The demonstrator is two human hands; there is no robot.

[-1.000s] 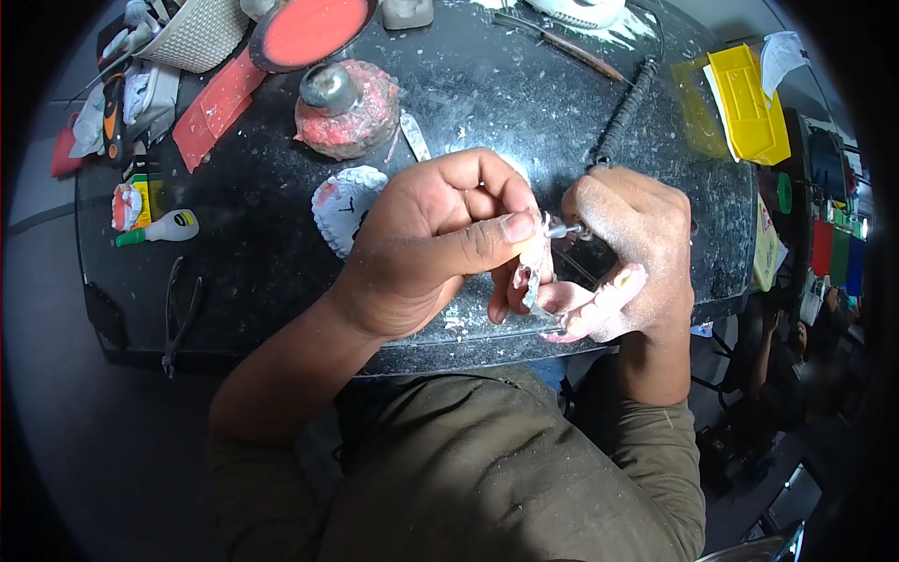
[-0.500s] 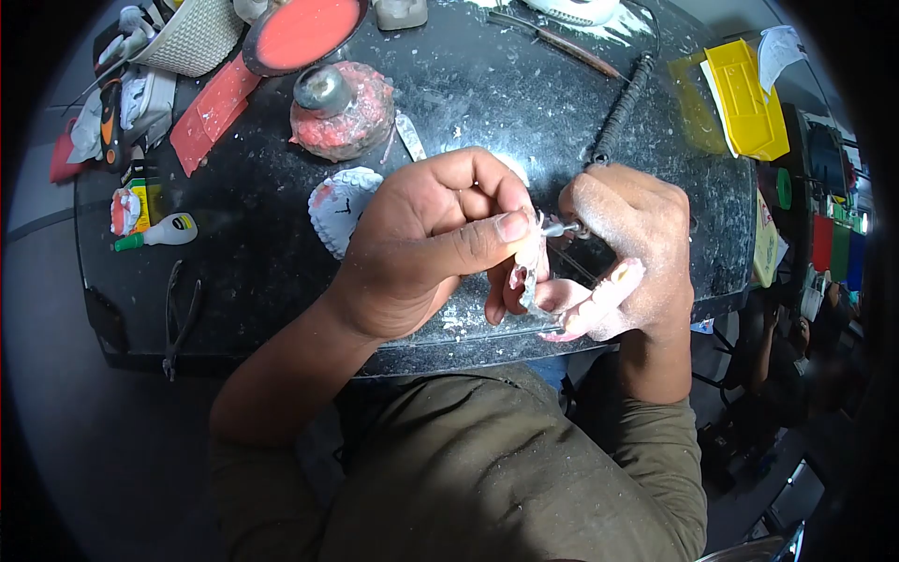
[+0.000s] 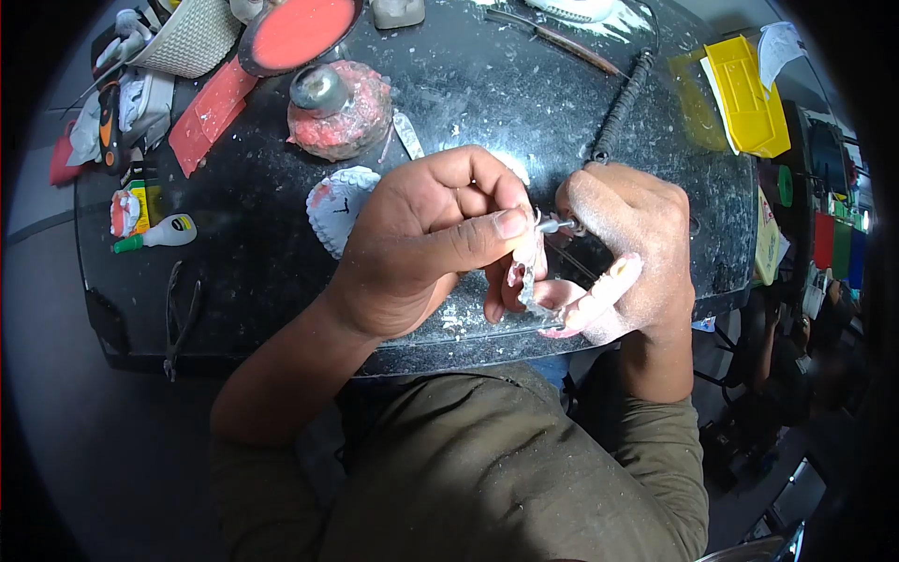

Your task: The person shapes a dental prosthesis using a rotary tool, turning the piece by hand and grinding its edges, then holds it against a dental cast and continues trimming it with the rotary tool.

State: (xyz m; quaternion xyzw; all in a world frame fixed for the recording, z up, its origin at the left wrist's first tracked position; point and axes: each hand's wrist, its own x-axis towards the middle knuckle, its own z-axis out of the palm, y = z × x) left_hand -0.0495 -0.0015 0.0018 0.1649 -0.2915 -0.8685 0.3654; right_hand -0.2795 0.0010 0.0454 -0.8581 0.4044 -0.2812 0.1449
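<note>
My left hand (image 3: 421, 239) pinches a partial denture between thumb and fingers, above the front edge of the bench. Pink bases and a thin metal framework make up the denture (image 3: 609, 292), whose far side lies close against my right hand. My right hand (image 3: 641, 244), dusted with pale powder, is closed around a rotary handpiece (image 3: 567, 227), mostly hidden by the fingers. The handpiece's tip meets the denture beside my left thumb; exact contact is hard to see. A white dental cast (image 3: 335, 214) with a dark mark lies behind my left hand.
On the dark bench (image 3: 253, 281) are a wax-crusted burner (image 3: 339, 112), a pan of pink wax (image 3: 304, 33), pink wax sheets (image 3: 211, 117), a small bottle (image 3: 170, 231) and pliers (image 3: 178, 318). A coiled black cord (image 3: 626, 105) runs to my right hand. A yellow tray (image 3: 747, 98) sits right.
Both hands keep nearly the same place and grip. The handpiece's tip and the denture have shifted very slightly against each other, and the whole view has moved a little.
</note>
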